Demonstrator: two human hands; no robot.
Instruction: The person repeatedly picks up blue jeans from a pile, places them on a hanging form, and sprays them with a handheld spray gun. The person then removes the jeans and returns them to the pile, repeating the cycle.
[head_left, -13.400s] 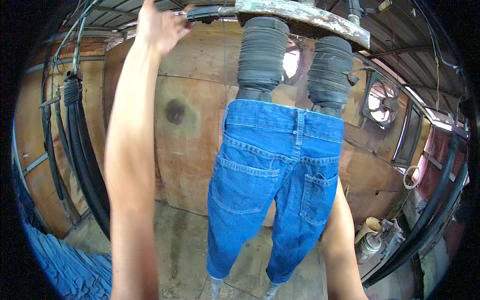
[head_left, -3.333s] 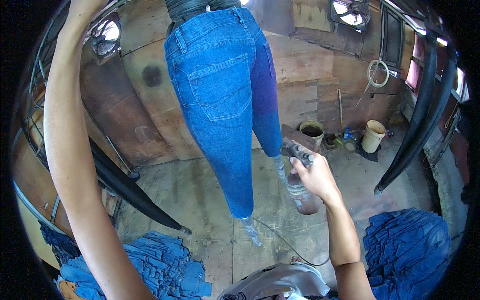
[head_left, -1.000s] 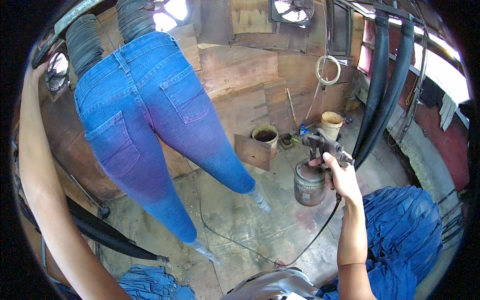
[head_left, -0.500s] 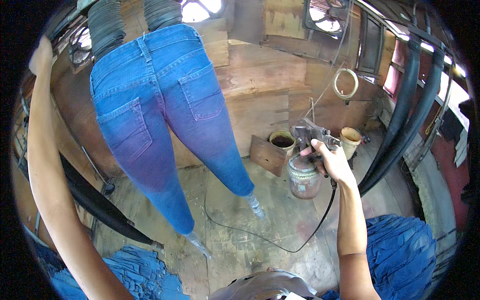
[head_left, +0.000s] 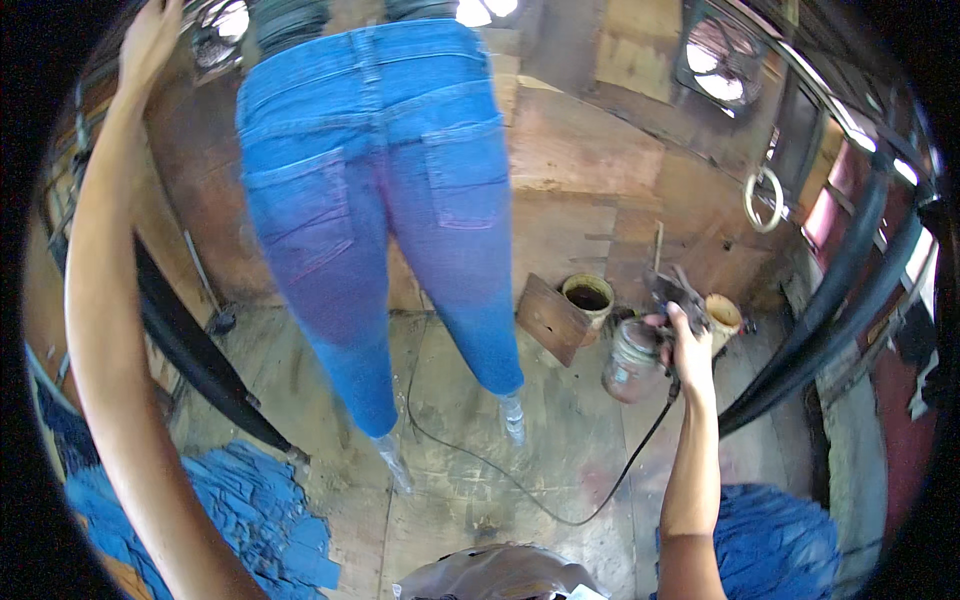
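Blue jeans (head_left: pixel 375 190) hang in front of me, filled out on a form, with a purplish tint over the seat and thighs. Clear tube-like ends (head_left: pixel 513 418) stick out of the leg openings. My right hand (head_left: pixel 690 345) is wrapped round a spray gun (head_left: pixel 676 298), held to the right of the jeans. A cloudy jar (head_left: pixel 634 362) hangs beneath the gun, and a thin dark hose (head_left: pixel 640 475) runs from its handle across the floor. My left hand (head_left: pixel 148 45) is raised at the upper left, beyond the waistband; its fingers are blurred and partly cut off.
Piles of blue jeans lie at lower left (head_left: pixel 225 500) and lower right (head_left: pixel 765 540). A bucket of dark liquid (head_left: pixel 587 293) stands by a wooden board (head_left: pixel 552 320); another bucket (head_left: pixel 722 318) is behind the gun. Black padded tubes hang right (head_left: pixel 835 290) and left (head_left: pixel 190 340).
My view has shifted, and the jeans appear further right and higher, turned more squarely to me. The spray gun, still in my right hand, appears further right and lower. My left hand has risen.
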